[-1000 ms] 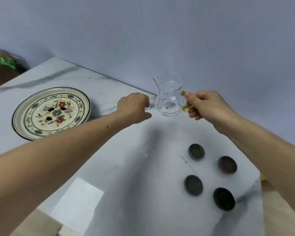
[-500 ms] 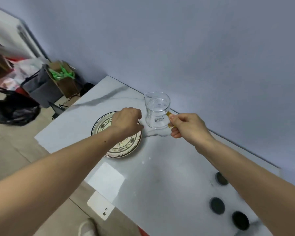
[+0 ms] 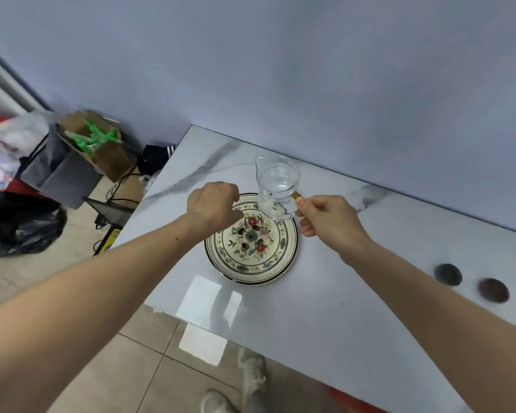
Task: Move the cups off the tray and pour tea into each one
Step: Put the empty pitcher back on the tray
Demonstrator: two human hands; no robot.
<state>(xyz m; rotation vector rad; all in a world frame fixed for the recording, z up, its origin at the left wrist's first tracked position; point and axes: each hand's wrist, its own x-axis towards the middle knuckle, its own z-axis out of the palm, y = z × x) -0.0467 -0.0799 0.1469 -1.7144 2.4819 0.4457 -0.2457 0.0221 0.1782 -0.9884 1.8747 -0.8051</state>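
My right hand [image 3: 325, 222] grips the yellow handle of a clear glass pitcher [image 3: 276, 186], held upright above the far right rim of the round floral tray [image 3: 248, 271]. A little clear liquid shows in the pitcher. My left hand [image 3: 213, 204] hovers curled over the tray's far left edge, fingers closed with nothing visible in them. The tray carries no cups. Two small dark cups [image 3: 448, 274] [image 3: 493, 290] stand on the marble table at the right, partly blurred; my right forearm may hide others.
The white marble table [image 3: 325, 308] ends at a front edge over a tiled floor. A blue wall runs behind it. Left of the table sit a cardboard box [image 3: 102, 144], a grey bag [image 3: 57, 171] and a black plastic bag [image 3: 18, 225].
The pitcher and both hands have moved left from near the cups to above the tray. My view has swung left and lifted, so the cups now sit at the right edge.
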